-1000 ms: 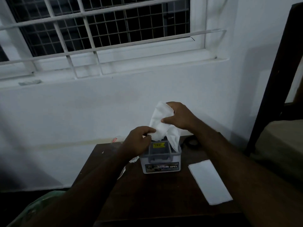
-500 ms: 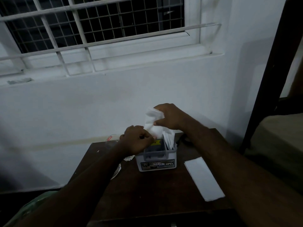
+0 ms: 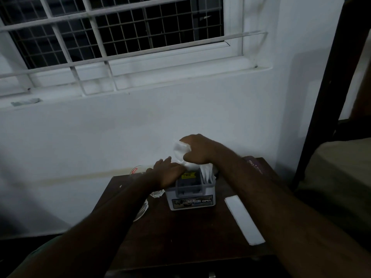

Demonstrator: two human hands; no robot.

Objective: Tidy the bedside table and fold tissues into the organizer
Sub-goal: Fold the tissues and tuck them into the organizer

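The tissue (image 3: 180,150) is now bunched lower and tighter than it was a second ago, when it stood tall and spread above the organizer (image 3: 191,195); its upper part is crumpled inside the right hand (image 3: 197,150), whose fingers are curled shut around it, and its lower part is fed down into the right-hand slot of the organizer. The left hand (image 3: 167,173) has been shifted from a pinch on the tissue's edge to a flatter rest on the organizer's back left rim, the fingers loosely extended and nothing gripped (whether the fingertips touch the tissue cannot be told). From this it is judged that the tissue is being pressed into the box while the box is steadied, so this part of the task is close to done.

The tissue's long axis is held roughly upright, its top leaning a little left, its lower end pointed down into the slot. A second folded tissue (image 3: 244,219) is left lying flat on the bedside table (image 3: 180,237), just to the right of the organizer, its long axis running from near the box toward the front right corner; it is judged to be waiting its turn.
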